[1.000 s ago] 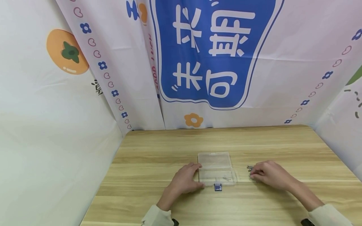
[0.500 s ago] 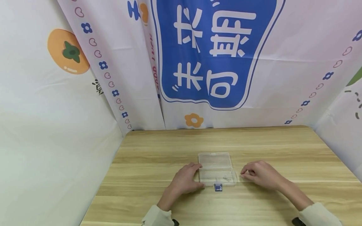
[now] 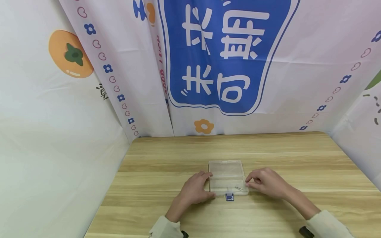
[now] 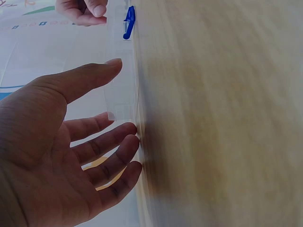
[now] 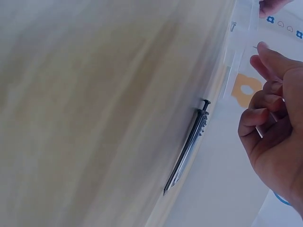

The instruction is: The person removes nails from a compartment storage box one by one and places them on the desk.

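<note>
A clear plastic box (image 3: 218, 185) lies on the table with its lid (image 3: 225, 168) folded back and a blue latch (image 3: 229, 197) at its front. Inside, toward the right, are small nails (image 3: 239, 188). My left hand (image 3: 194, 190) rests at the box's left side, thumb by the front corner, fingers loosely bent and touching the edge. At the box's right edge my right hand (image 3: 266, 184) pinches a thin nail (image 5: 255, 46) between thumb and forefinger; only its tip shows. The right wrist view shows a bunch of nails (image 5: 188, 144) on the table, hidden behind that hand in the head view.
The wood-grain table (image 3: 166, 155) reaches back to a printed cloth (image 3: 226, 59) hung behind it. More white cloth (image 3: 59, 138) hangs along the left side. Pale sleeves (image 3: 327, 221) cover both forearms.
The right hand has come left from the loose nails to the box's right edge, with a nail in its pinch. The left hand and the box have stayed in place.
</note>
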Available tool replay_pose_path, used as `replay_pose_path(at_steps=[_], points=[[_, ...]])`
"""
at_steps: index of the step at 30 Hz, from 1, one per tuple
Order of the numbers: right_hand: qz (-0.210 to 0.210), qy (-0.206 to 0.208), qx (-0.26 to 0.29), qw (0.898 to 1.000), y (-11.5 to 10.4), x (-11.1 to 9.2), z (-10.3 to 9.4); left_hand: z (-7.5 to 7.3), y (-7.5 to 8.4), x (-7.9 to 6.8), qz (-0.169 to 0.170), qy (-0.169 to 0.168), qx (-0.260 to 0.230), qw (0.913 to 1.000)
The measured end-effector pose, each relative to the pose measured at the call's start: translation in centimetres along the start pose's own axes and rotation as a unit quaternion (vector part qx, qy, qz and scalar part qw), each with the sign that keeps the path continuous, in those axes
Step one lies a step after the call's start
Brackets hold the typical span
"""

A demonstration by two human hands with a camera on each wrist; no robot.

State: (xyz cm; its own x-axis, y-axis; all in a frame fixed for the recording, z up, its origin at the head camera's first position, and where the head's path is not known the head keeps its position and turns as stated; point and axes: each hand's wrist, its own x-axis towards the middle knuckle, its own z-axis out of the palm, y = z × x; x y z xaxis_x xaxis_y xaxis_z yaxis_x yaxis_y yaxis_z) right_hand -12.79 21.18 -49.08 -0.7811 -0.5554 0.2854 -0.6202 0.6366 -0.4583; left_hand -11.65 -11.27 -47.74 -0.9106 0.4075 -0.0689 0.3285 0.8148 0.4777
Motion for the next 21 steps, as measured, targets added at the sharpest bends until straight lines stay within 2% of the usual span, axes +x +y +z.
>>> replay_pose_path(at_steps=[13, 21], points=[[-0.013, -0.019, 0.011, 1.000, -1.0, 0.8, 0.8, 0.0, 0.0, -0.1, 0.000, 0.000, -0.003, 1.0000], [-0.006, -0.056, 0.009, 0.998, -1.6, 1.3, 1.0, 0.1, -0.1, 0.0, 0.000, 0.001, 0.000, 1.0000]])
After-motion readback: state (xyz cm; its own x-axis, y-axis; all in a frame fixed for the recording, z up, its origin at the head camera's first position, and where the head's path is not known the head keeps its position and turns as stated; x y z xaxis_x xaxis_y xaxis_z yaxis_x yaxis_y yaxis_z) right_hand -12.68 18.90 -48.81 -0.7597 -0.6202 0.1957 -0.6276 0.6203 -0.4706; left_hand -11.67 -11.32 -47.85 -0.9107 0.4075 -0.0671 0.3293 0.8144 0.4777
